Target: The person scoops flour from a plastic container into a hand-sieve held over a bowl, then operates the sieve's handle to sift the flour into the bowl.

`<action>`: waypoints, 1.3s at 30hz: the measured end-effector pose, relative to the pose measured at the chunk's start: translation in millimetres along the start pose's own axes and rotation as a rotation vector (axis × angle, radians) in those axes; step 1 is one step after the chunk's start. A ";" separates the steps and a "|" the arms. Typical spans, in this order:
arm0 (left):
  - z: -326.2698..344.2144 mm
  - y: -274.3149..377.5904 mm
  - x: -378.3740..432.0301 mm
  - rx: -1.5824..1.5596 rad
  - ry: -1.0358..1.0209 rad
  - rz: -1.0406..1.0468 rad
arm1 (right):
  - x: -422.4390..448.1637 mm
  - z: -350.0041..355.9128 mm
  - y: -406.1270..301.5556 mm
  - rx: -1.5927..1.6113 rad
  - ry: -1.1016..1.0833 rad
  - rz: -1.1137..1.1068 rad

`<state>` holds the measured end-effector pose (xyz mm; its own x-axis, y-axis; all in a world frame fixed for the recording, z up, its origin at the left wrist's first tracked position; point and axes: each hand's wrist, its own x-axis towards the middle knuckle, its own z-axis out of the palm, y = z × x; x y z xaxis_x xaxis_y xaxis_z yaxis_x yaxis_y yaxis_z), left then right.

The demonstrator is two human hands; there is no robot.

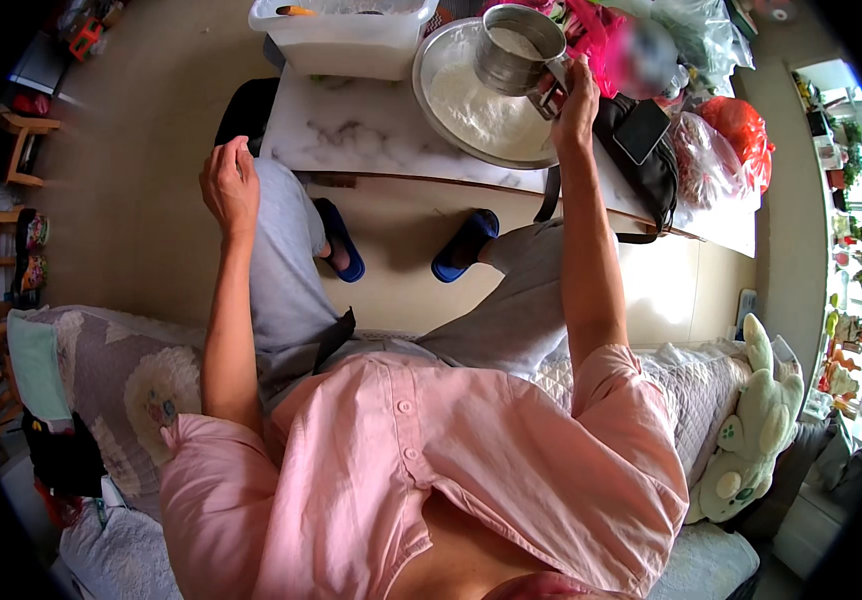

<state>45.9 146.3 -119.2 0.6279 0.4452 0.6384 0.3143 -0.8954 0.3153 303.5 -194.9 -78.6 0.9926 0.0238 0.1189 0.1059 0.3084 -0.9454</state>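
Observation:
My right hand (578, 101) is closed around the handle (549, 97) of a metal cup-shaped flour sifter (510, 64). White flour-like powder (515, 42) shows inside the sifter. It is held over a wide metal bowl (431, 124), where more white powder (476, 112) covers the bottom. The sifter hides part of the bowl's far side. My left hand (230, 187) is by my left knee, fingers loosely curled together, with no object visible in it; its palm side is hidden.
The bowl is on a marble-patterned table (356, 139). A white plastic tub (348, 45) stands left of it. To the right lie a black bag (645, 180) with a phone (642, 132) on it, and plastic bags (735, 139). A quilted sofa (701, 382) is beneath me.

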 end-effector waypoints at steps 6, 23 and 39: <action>3.0 -2.5 -1.0 -0.021 0.064 0.044 | 2.3 -15.2 -9.7 -0.044 0.000 -0.028; 2.3 -2.0 1.0 -0.034 0.054 0.076 | 11.5 -28.9 1.4 -0.138 -0.142 0.022; 2.0 -2.6 0.1 -0.042 0.032 0.052 | 8.0 -16.2 -2.0 -0.152 -0.154 -0.049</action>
<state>46.5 148.7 -121.4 0.6195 0.3987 0.6762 0.2517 -0.9168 0.3100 312.3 -210.8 -80.7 0.9666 0.1607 0.1996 0.1729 0.1657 -0.9709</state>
